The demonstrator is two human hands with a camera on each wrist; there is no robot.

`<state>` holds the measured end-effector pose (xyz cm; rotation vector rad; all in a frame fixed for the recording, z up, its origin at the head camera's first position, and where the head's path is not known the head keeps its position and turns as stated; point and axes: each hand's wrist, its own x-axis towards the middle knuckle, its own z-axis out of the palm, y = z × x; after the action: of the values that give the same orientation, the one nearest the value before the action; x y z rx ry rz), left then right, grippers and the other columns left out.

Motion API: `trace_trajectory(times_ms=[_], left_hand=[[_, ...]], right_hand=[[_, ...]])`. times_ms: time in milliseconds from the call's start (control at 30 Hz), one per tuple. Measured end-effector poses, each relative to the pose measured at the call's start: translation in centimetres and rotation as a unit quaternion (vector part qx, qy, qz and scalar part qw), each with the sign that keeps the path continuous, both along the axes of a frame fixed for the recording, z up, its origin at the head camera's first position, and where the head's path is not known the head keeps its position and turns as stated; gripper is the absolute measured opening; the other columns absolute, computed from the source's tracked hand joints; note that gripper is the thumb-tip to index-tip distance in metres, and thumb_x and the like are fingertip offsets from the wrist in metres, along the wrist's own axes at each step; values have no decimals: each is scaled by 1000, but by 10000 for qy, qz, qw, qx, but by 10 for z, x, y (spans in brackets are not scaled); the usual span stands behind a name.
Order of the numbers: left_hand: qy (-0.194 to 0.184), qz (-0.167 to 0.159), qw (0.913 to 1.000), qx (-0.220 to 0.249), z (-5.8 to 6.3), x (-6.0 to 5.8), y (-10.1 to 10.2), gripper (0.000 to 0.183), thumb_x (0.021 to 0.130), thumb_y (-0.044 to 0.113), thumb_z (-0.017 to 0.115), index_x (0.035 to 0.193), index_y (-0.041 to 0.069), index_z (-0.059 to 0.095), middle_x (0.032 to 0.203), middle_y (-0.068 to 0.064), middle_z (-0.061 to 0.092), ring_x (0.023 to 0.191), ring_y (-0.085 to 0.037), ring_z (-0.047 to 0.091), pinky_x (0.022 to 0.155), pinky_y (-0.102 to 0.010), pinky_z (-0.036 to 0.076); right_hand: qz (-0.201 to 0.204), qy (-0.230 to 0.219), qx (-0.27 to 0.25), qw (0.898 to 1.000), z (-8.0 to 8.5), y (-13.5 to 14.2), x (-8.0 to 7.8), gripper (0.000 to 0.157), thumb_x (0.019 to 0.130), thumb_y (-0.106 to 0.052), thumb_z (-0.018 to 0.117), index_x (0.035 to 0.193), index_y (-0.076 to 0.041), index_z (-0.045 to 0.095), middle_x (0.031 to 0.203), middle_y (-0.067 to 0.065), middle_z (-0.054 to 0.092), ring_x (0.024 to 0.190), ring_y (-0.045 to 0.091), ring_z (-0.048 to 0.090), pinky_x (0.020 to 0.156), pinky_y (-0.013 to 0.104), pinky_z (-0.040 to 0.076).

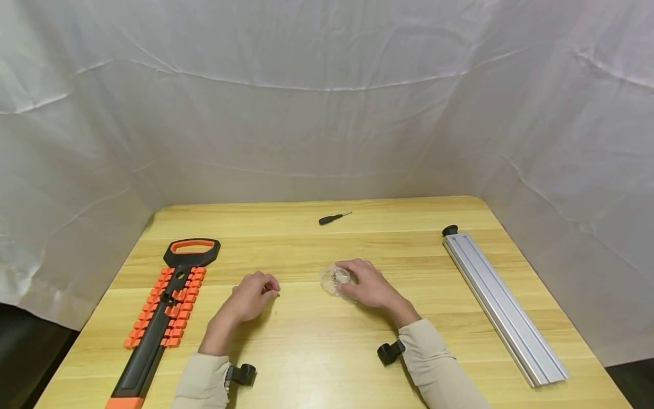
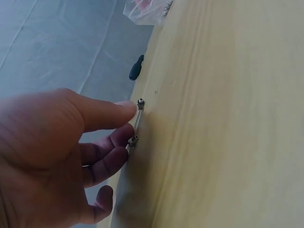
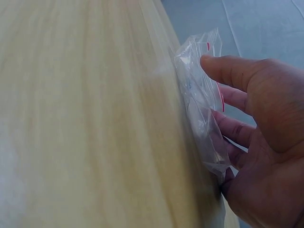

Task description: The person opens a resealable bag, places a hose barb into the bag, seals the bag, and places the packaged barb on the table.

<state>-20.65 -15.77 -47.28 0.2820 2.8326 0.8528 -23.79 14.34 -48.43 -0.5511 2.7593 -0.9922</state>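
1. Pale, creased fabric [image 1: 327, 130] hangs behind and beside a light wooden table [image 1: 327, 352].
2. On that table lies a clear plastic bag [image 1: 327, 279], with small metal pieces showing inside; every place below is taken from this bag.
3. Right hand [image 1: 367, 284]: directly at the bag's right side, thumb on one face and fingers curved around the other, pinching the plastic; red marks show on it in the right wrist view.
4. Left hand [image 1: 251, 296]: left of the bag and apart from it, fingers bent, thumb a little away from them. Two small metal fittings [image 2: 140, 104] show at its fingertips, one by the thumb, one by the fingers; whether they are pinched or merely touched, I cannot tell.
5. Beyond the bag lies a black-handled screwdriver [image 1: 331, 219].
6. Well to the bag's left is a black-and-orange rack [image 1: 145, 341] with a looped handle.
7. Well to its right is a silver metal rail [image 1: 503, 307], a black knob [image 1: 450, 230] at the far end.
8. Nearer the person than the bag, each beige sleeve [image 1: 426, 346] bears a black device [image 1: 386, 354].
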Motion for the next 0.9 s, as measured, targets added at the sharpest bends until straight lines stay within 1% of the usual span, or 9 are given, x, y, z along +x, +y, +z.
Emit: trace_trajectory(times_ms=[100, 267, 367, 500, 633, 733, 800, 900], left_hand=[[26, -55, 10000, -48, 1, 1, 1, 6, 94, 20, 63, 95, 23, 68, 99, 4, 60, 99, -19, 54, 86, -59, 37], [131, -71, 9998, -95, 2, 2, 2, 8, 93, 19, 65, 89, 25, 68, 97, 5, 59, 98, -20, 51, 82, -50, 31], [138, -52, 9998, -143, 2, 4, 4, 8, 93, 20, 64, 88, 26, 67, 98, 5, 58, 98, -21, 49, 79, -44, 27], [94, -134, 9996, -233, 0, 5, 8, 6, 96, 20, 60, 91, 22, 62, 100, 2, 53, 99, -23, 42, 76, -42, 23], [83, -230, 9990, -367, -2, 5, 11, 7, 99, 19, 56, 92, 19, 58, 101, -1, 48, 96, -23, 38, 74, -40, 21], [105, -196, 9989, -417, -4, 3, 14, 10, 100, 21, 52, 92, 18, 57, 100, -1, 48, 94, -22, 37, 74, -39, 21], [141, -154, 9990, -395, -4, 1, 15, 12, 102, 22, 50, 93, 18, 56, 100, -1, 49, 94, -22, 38, 74, -39, 21], [279, -115, 9993, -234, -3, -1, 19, 13, 102, 23, 48, 95, 17, 56, 100, -1, 50, 96, -22, 39, 76, -39, 21]], right_hand=[[10, -10, -57, 10000, 1, 0, 0, 54, 88, -38, 69, 137, -26, 53, 136, 0, 56, 127, 24, 46, 107, 50, 33], [48, -2, -40, 10000, 2, 1, 0, 54, 88, -39, 69, 138, -26, 52, 136, 0, 56, 127, 24, 47, 106, 50, 33], [53, -10, -30, 10000, 1, 1, 0, 54, 88, -39, 69, 138, -26, 52, 136, -1, 56, 127, 24, 47, 106, 50, 33], [48, -3, -53, 10000, 0, 2, 0, 54, 88, -39, 69, 138, -26, 52, 136, -1, 55, 128, 23, 46, 107, 50, 33], [54, 23, -52, 10000, -2, 2, 0, 54, 88, -39, 68, 138, -26, 52, 136, -1, 55, 128, 23, 46, 107, 49, 33], [61, 40, -60, 10000, -3, 2, 0, 54, 88, -39, 68, 138, -26, 52, 136, -1, 56, 127, 23, 47, 106, 49, 33], [74, 48, -76, 9999, -4, 2, 0, 54, 88, -39, 68, 138, -26, 52, 136, -1, 55, 128, 23, 46, 107, 50, 33], [79, 43, -92, 9999, -4, 2, 0, 54, 88, -39, 68, 138, -26, 52, 137, -1, 55, 128, 23, 46, 107, 50, 33]])
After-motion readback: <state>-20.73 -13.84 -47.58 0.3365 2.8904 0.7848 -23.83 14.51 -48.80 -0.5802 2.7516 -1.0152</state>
